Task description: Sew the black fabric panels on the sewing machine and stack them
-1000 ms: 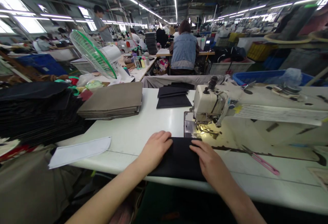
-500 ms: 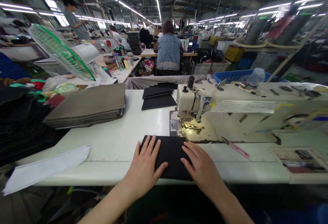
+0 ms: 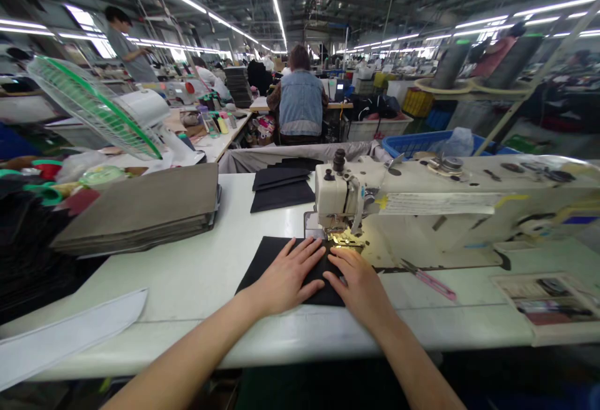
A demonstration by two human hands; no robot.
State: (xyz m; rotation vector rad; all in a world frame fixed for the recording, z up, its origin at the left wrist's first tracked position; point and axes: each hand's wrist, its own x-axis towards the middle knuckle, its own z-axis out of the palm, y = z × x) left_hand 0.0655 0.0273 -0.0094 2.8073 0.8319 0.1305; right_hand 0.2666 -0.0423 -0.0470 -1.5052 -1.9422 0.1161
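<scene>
A black fabric panel (image 3: 262, 260) lies flat on the white sewing table (image 3: 197, 291), its far right part close against the needle area of the sewing machine (image 3: 344, 194). Across its middle rests my left hand (image 3: 290, 275), fingers stretched out and pressing down from above. My right hand (image 3: 359, 282) lies on the panel's right side, fingers extended and slightly bent, just in front of the lit presser foot (image 3: 349, 243). The two hands are close together, thumbs pointing inward. Part of the panel is hidden beneath them.
Pink-handled thread snips (image 3: 431, 280) lie right of my right hand. A parts tray (image 3: 548, 304) sits at the far right. Brown-grey panels (image 3: 140, 204) are stacked left, near a white strip (image 3: 79, 335). More black pieces (image 3: 284, 188) lie behind; a fan (image 3: 98, 107) stands back left.
The black panel has moved away from me toward the machine's needle area and turned somewhat. Both hands moved forward with it, and my left hand slid right, closer to my right hand.
</scene>
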